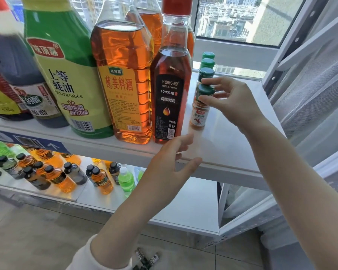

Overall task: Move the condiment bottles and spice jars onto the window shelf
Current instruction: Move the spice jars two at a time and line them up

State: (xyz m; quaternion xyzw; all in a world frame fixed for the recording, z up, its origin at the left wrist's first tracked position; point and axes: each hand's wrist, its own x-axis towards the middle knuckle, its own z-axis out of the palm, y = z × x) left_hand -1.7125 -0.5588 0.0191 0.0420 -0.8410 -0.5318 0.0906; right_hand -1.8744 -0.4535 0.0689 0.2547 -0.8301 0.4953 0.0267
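Right grip [232, 100] on jar [200, 115] beside oil bottle [171, 90]

Single view, worn on the head. Looks forward and slightly down onto the white shelf [219, 145] beside the window [232, 20]. Sits very close, with tall bottles [123, 78] on the left filling the upper half and cut off by the top edge. Keeps a spice jar [200, 114] just right of the middle. Takes in both forearms from the near edge, the left hand [170, 164] lower, the right hand [230, 102] farther and higher. Catches a lower shelf [193, 207] and floor [37, 240] below.
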